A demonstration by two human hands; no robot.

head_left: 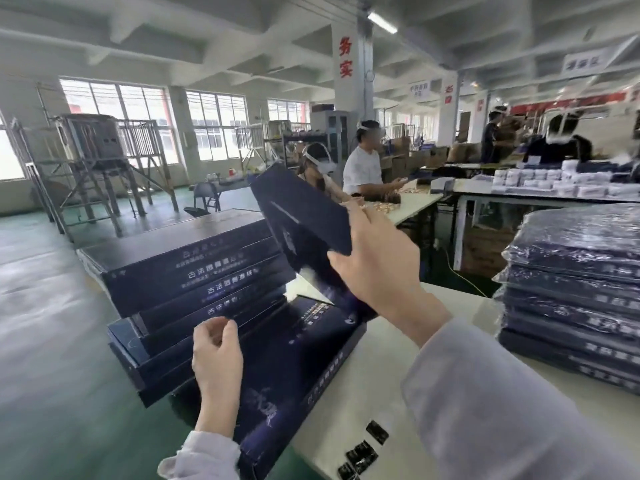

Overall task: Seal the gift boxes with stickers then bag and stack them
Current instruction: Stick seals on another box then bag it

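My right hand point(377, 261) grips a dark blue gift box point(304, 216) by its near corner and holds it tilted in the air above the table. My left hand point(216, 358) is curled with thumb and forefinger pinched together over another dark blue box point(294, 368) that lies flat at the table's left edge; whether it pinches a sticker I cannot tell. A pile of unbagged blue boxes point(180, 271) leans at the left. Bagged boxes point(575, 292) are stacked at the right. Several small black stickers point(363, 452) lie on the table near me.
The white table point(381, 375) runs from me toward the far side. Two seated people point(363, 168) work at a table behind. A further table point(554, 188) holds white packages. Metal racks point(97, 161) stand on the green floor at the left.
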